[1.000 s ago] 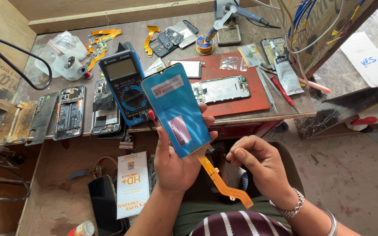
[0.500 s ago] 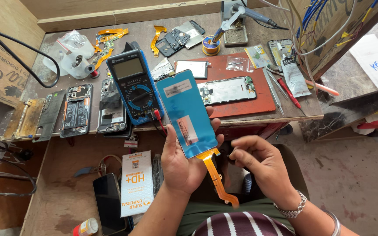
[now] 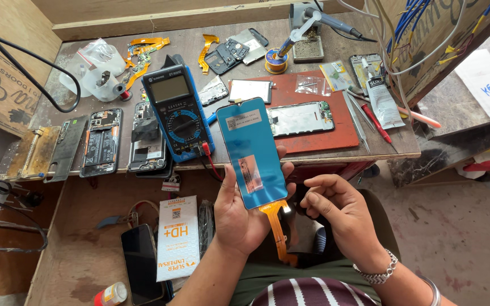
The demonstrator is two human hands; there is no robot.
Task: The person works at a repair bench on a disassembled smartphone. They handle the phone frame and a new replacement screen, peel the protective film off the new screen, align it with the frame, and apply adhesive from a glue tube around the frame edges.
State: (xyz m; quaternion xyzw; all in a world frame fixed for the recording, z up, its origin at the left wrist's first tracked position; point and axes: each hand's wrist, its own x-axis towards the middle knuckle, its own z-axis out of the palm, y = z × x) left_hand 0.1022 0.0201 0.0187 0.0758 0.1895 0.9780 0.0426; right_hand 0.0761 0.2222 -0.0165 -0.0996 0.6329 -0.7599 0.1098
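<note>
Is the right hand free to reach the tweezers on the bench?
Probably yes: the right hand is empty, and the tweezers lie uncovered ahead of it near the bench edge; only the left hand holds the blue phone screen.

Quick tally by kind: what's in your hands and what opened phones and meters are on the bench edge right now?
Blue-filmed phone display panel with orange flex cable, held in left hand: 1
Opened phone bodies at the bench's left edge: 2
Blue multimeter: 1
Phone frame on the red mat: 1
Right hand holds: 0
Total: 5

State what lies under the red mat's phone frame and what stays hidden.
The phone frame lies on the red mat, which rests on the wooden bench. The mat surface directly beneath the frame is covered.
</note>
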